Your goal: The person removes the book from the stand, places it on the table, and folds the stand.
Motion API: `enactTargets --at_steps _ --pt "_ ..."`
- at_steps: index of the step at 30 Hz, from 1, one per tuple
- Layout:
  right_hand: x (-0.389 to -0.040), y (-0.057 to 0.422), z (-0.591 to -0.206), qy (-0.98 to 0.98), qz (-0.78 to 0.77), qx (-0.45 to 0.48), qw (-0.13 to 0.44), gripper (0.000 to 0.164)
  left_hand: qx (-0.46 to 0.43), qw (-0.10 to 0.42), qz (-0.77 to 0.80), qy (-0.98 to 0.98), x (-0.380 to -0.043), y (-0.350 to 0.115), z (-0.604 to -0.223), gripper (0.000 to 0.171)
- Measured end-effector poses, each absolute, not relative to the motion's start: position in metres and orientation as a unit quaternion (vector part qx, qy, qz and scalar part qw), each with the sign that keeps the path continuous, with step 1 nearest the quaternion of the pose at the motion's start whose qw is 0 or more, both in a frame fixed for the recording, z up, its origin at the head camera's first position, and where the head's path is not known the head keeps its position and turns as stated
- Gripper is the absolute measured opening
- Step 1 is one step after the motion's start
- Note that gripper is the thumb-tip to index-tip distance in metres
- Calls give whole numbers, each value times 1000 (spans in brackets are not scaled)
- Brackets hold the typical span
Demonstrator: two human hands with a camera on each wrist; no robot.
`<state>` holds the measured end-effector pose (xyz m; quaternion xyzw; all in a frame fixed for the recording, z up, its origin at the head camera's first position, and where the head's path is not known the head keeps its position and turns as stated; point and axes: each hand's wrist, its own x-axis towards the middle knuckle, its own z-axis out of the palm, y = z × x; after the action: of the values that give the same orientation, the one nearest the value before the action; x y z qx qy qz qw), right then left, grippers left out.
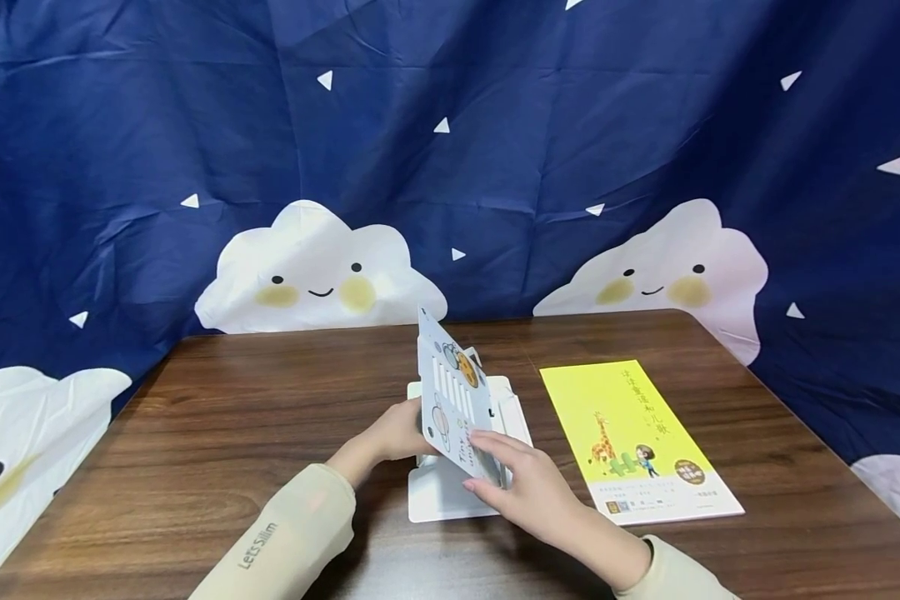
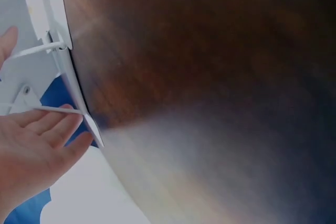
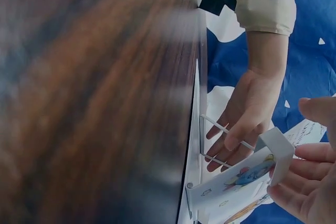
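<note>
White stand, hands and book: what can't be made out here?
Head: fingers of the left hand, hidden behind the decorated panel.
Head: middle of the white base, behind that panel.
Head: finest lettering on the yellow book, too small to read.
Left wrist: rest of the left thumb, cut off by the left edge.
Right wrist: rest of the right hand, cut off by the right edge.

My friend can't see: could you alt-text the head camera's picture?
A person's right hand grips the lower edge of a tilted, printed panel above a white base on a wooden table, the left hand partly hidden behind the panel. Rightward lies a yellow booklet; a blue cloth with smiling clouds hangs behind.
</note>
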<state>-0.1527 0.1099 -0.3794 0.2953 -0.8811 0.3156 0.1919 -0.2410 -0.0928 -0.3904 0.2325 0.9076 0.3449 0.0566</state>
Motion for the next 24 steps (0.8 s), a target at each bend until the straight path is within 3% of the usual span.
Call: enactTargets --at_steps 11,24 --pt "-158 102 -374 -864 316 321 224 50 214 57 341 914 -241 -95 -389 69" --pt "-160 104 -378 -827 401 346 190 42 209 56 334 918 -241 -97 -389 68"
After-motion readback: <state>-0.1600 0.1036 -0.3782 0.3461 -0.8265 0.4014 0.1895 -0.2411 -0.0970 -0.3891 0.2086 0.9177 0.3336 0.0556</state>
